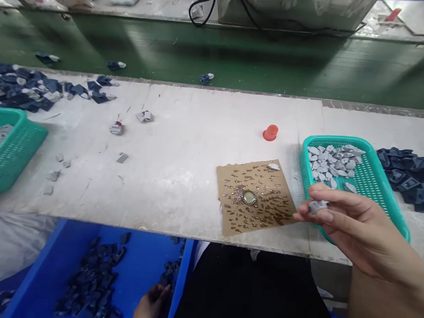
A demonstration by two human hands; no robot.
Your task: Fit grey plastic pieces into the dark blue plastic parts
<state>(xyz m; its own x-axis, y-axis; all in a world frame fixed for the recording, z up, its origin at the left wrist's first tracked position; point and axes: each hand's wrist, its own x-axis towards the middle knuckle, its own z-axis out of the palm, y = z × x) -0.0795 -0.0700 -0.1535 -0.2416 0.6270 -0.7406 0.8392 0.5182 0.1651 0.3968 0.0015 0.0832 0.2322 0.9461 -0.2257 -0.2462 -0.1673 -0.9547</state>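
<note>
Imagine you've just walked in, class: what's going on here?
A person's right hand holds a small grey piece in its fingertips, in front of a green basket with more grey pieces. The left hand is down at dark pieces in a blue bin; whether it grips one is unclear. A round cap sits on a spotted brown card.

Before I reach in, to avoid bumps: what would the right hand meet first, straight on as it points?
Probably the brown, squarish cardboard sheet, though the right hand might pass above it; depth is unclear.
</note>
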